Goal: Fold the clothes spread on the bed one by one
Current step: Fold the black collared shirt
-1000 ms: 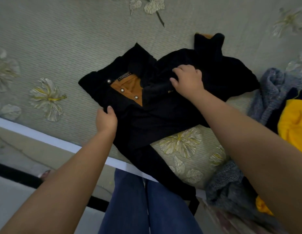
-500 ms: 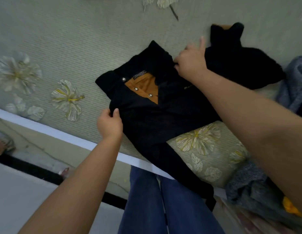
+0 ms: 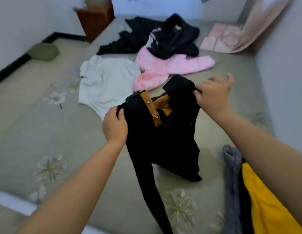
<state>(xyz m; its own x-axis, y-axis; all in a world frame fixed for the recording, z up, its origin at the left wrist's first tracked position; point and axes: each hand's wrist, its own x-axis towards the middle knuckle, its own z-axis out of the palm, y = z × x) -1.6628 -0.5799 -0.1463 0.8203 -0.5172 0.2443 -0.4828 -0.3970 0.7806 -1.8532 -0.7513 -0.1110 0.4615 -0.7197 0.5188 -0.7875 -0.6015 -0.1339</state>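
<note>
Left hand [image 3: 115,126], right hand [image 3: 212,95] each pinch black shirt [image 3: 161,141] shoulders, lifted off bed [image 3: 66,132]; probably next: lay flat, fold.

There is one view only, from a wide-angle camera worn on the person's head. It looks forward and down across the bed [image 3: 45,135] from its near edge toward the far end, where walls and a wooden cabinet [image 3: 94,21] close the frame. Both forearms reach in from the bottom corners, so the camera sits close above them. Straight lines bow near the frame's borders, and the far part is slightly blurred.
</note>
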